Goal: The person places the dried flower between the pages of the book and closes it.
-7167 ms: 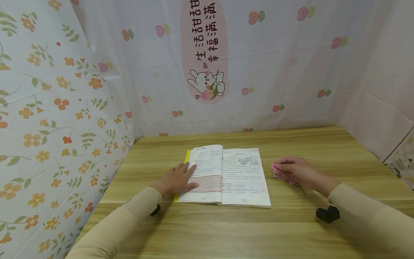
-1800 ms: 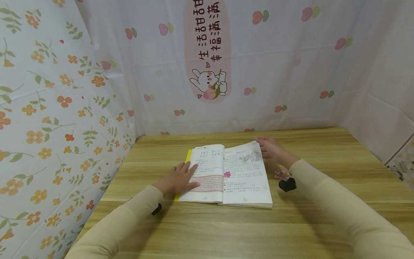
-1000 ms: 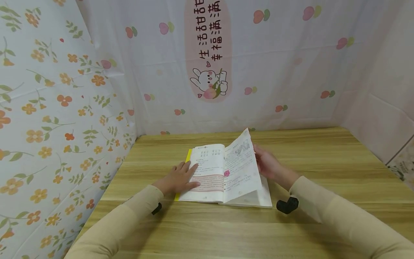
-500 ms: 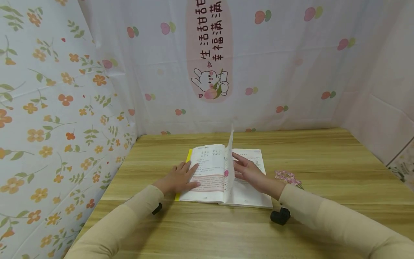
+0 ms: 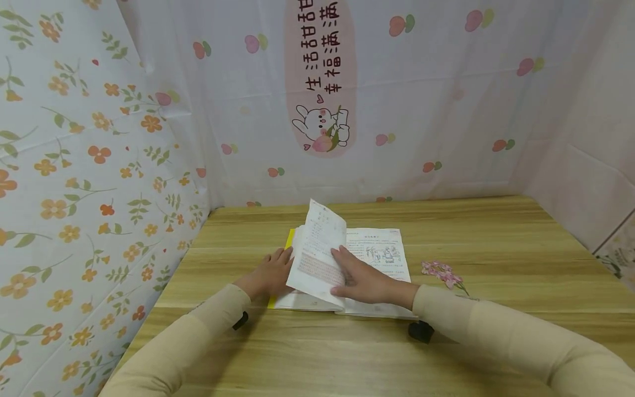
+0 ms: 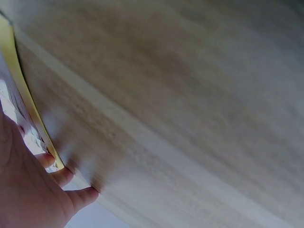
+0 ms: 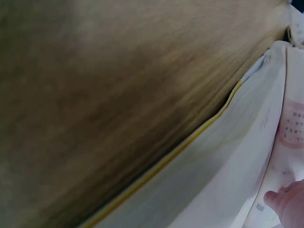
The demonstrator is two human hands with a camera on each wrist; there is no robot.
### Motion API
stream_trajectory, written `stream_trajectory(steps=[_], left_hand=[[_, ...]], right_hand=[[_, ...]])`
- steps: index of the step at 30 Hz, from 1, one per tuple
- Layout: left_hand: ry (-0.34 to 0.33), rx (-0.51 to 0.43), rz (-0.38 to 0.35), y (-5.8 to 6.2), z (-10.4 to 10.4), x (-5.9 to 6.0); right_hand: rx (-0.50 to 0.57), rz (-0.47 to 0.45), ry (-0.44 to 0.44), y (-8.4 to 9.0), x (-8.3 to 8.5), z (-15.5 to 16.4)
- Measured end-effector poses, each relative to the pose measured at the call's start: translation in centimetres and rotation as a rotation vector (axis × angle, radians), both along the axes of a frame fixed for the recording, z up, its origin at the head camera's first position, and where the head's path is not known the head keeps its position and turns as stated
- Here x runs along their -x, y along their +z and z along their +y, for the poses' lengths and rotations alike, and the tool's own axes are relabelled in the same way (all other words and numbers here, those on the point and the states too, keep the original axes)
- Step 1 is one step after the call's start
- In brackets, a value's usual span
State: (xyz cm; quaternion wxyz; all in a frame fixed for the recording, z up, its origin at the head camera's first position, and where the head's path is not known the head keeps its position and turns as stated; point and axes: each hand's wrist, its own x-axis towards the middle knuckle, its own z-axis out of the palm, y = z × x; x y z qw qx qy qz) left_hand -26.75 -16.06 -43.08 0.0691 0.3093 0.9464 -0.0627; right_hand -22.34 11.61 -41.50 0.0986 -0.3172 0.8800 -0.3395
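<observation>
An open book with a yellow cover edge lies on the table. One loose page leans over to the left, lifted off the left side. My left hand rests on the book's left edge, partly hidden behind that page; in the left wrist view its fingers touch the yellow edge and the table beside it. My right hand presses against the turning page near the spine, fingers extended. Its thumb shows over the paper in the right wrist view. The pink flower seen earlier inside the book is hidden.
A sprig of pink flowers with a thin stem lies on the wooden table right of the book. Patterned cloth hangs behind and on both sides.
The right hand has put down the flower sprig, and a pink blossom appeared on the right page. That page then swung from right to left, over the blossom. My left hand stayed put.
</observation>
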Motion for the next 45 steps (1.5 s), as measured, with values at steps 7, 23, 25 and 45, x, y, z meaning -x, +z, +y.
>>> stream_trajectory(steps=[7,23,25,45], left_hand=[[0.013,-0.062,-0.046,0.3,-0.3,-0.2],[0.003,-0.128,0.0,-0.1,-1.0,0.6],[0.004,-0.149,-0.003,-0.2,-1.2,0.7],[0.008,-0.297,0.064,1.1,-0.5,1.1]], right_hand=[[-0.239,0.183,0.122,-0.1,0.2,-0.6],[-0.395,0.44,0.292,-0.5,1.8,-0.8],[-0.404,0.442,0.3,-0.4,1.8,-0.8],[-0.544,0.464,0.317,-0.4,1.9,-1.8]])
